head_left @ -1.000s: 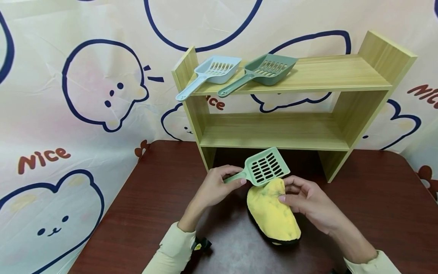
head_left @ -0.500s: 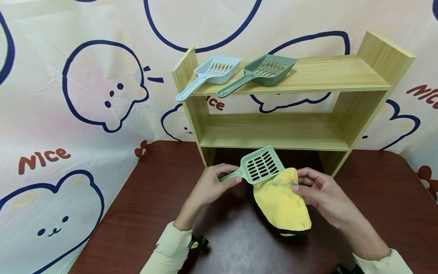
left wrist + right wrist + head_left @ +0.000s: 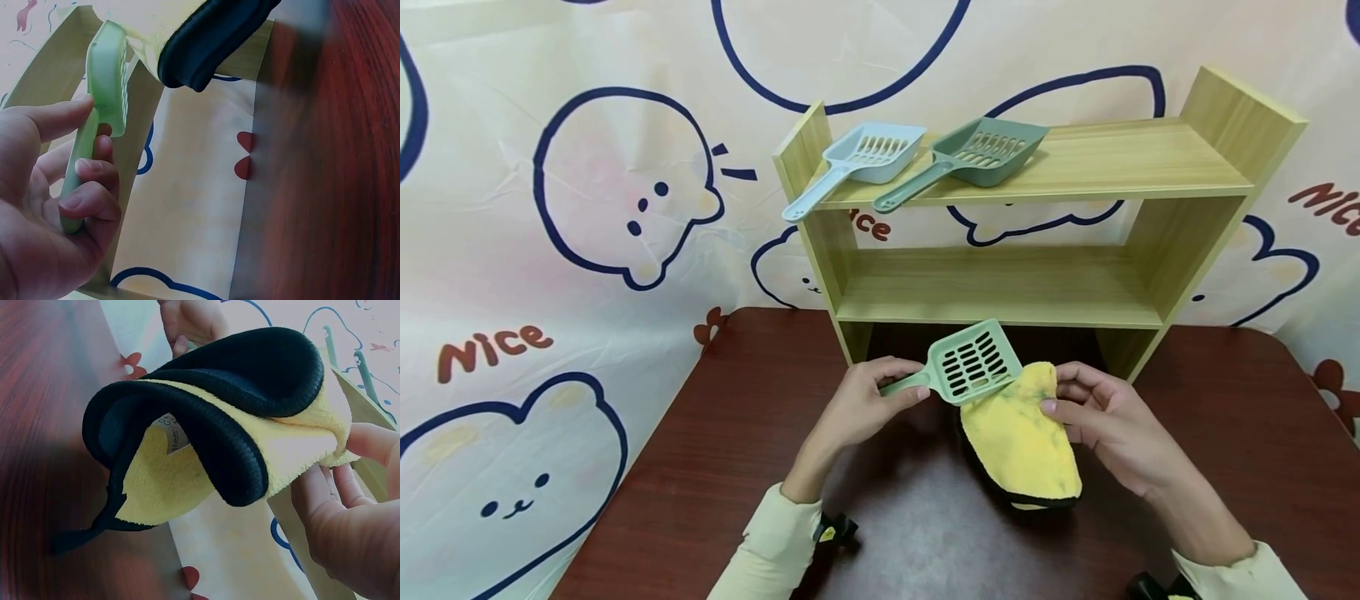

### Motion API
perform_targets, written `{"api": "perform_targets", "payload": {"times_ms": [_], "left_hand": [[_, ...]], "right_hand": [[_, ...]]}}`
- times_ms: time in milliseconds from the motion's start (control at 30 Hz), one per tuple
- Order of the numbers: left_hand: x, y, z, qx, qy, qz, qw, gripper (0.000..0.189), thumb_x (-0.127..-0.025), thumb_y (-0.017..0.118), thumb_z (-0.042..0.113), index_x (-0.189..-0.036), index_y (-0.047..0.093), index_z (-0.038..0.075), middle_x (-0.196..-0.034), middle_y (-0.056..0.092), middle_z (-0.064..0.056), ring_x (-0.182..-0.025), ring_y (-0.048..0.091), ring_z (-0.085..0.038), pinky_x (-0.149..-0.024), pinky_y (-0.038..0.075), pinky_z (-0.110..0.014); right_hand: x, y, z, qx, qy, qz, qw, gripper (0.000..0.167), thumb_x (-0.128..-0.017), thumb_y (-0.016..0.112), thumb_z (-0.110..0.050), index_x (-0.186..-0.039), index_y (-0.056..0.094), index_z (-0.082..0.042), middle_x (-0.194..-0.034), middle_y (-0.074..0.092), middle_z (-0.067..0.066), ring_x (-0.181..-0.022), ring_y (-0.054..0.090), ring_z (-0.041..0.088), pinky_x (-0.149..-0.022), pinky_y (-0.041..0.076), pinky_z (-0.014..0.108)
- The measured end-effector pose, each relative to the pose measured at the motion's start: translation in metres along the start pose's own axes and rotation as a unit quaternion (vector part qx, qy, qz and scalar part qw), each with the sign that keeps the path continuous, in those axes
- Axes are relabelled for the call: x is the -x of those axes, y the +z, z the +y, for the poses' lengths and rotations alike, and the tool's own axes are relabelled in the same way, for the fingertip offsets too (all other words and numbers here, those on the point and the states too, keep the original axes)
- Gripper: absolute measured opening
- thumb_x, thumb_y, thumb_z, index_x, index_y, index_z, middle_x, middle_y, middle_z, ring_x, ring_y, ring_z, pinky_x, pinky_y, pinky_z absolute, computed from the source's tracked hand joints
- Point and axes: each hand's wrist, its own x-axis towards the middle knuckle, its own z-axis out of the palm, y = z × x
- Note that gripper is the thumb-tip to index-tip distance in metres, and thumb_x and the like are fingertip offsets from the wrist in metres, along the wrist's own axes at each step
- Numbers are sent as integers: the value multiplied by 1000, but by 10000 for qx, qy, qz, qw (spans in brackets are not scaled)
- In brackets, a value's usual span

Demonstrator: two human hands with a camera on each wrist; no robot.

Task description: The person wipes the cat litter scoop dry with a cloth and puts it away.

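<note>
My left hand (image 3: 868, 408) grips the handle of a light green slotted litter scoop (image 3: 937, 357), its thumb along the handle. In the left wrist view, fingers curl round the handle below the scoop's pan (image 3: 107, 69). A yellow cloth (image 3: 1018, 446) with black edging hangs folded from my right hand (image 3: 1116, 429), which pinches its upper corner between thumb and fingers. The cloth overlaps the scoop's lower right edge in the head view. From the right wrist, the thick black trim (image 3: 234, 450) and a white label (image 3: 175, 434) inside the fold show.
A wooden shelf (image 3: 1000, 287) stands at the back of the dark red-brown table (image 3: 722, 467). On its top board lie a light blue scoop (image 3: 857, 158) and a dark green scoop (image 3: 951, 165), handles jutting over the front edge. A cartoon-printed sheet hangs behind.
The right hand has moved to the right and slightly away from me with the cloth, which slid along the scoop's edge. The scoop shifted a little left, then stayed nearly still.
</note>
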Motion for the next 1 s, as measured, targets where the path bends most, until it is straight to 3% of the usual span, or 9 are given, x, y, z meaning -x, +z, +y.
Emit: {"api": "perform_targets", "payload": {"times_ms": [467,733,1000], "left_hand": [[-4,10,7,-134,122,191,9997,24,-97,80,18,-121,82,15,-115,79,-2,-98,68,-11,-84,55,-27],[-7,14,12,-5,105,176,9998,26,-98,80,17,-123,81,13,-116,79,-4,-100,70,-23,-82,54,-25],[-3,9,9,-99,117,140,9998,26,-97,81,17,-123,81,12,-117,79,-4,-104,71,-16,-87,56,-27]], "right_hand": [[-5,11,2,-128,138,27,9998,28,-104,59,8,-127,63,-8,-114,72,0,-99,74,12,-79,65,33],[-5,14,3,-92,186,-31,9998,27,-104,59,7,-128,63,-6,-114,72,1,-99,74,12,-80,65,33],[-2,11,3,4,164,-59,9998,27,-105,59,7,-129,63,-6,-115,73,1,-99,74,12,-79,65,33]]}}
